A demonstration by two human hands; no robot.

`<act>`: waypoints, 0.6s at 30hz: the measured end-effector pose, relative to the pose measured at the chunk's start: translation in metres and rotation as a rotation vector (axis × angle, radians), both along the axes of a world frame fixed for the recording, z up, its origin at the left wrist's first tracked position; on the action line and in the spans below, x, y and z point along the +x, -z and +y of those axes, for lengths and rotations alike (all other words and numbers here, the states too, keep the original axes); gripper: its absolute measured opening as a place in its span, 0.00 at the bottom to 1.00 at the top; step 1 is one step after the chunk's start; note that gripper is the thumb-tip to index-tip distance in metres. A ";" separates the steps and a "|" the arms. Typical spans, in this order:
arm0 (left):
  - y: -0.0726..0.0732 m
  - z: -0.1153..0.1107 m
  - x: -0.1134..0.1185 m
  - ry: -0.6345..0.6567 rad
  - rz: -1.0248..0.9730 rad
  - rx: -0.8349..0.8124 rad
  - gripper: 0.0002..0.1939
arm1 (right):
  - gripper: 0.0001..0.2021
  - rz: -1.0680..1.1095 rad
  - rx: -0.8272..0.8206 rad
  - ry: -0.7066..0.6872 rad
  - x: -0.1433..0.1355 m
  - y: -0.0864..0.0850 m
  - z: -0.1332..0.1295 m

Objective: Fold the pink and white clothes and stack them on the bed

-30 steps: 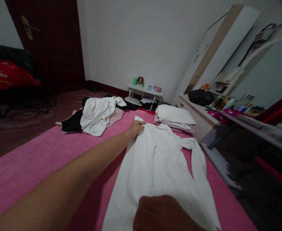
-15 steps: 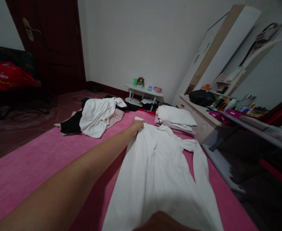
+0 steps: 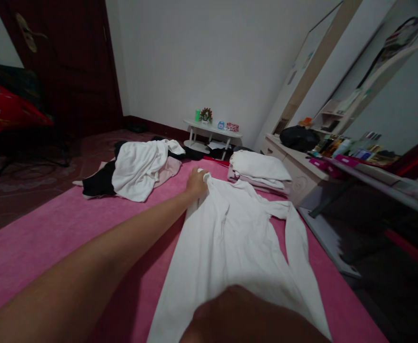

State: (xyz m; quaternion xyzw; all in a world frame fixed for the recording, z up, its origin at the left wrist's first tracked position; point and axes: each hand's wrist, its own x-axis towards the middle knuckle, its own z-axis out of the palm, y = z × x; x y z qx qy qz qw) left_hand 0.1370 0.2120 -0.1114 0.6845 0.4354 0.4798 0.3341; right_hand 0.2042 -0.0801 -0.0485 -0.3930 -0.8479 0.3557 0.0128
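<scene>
A white long-sleeved shirt lies spread on the pink bed cover, its far end toward the wall. My left hand reaches out to the shirt's far left corner, fingers closed on the fabric there. One sleeve stretches down along the shirt's right side. Low in the view, my right hand is a dark, blurred shape over the near part of the shirt; its fingers are hidden.
Beyond my left arm lies a loose heap of white, black and pink clothes. A folded stack of clothes sits past the shirt. Farther off stand a small white table, a dresser with bottles, and a red bag.
My left hand has shifted slightly left and curled more around the shirt's corner, lifting the fabric there. My right hand has risen farther into view from the bottom.
</scene>
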 end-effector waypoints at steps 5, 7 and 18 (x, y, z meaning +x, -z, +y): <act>-0.003 -0.030 -0.009 -0.025 0.436 0.342 0.25 | 0.15 0.137 0.559 0.591 0.034 0.004 0.071; -0.002 -0.036 -0.010 -0.044 0.505 0.371 0.25 | 0.18 0.134 0.694 0.737 0.052 0.022 0.107; 0.004 -0.018 -0.006 0.132 0.482 0.346 0.16 | 0.18 -0.228 0.802 0.701 0.080 0.064 0.165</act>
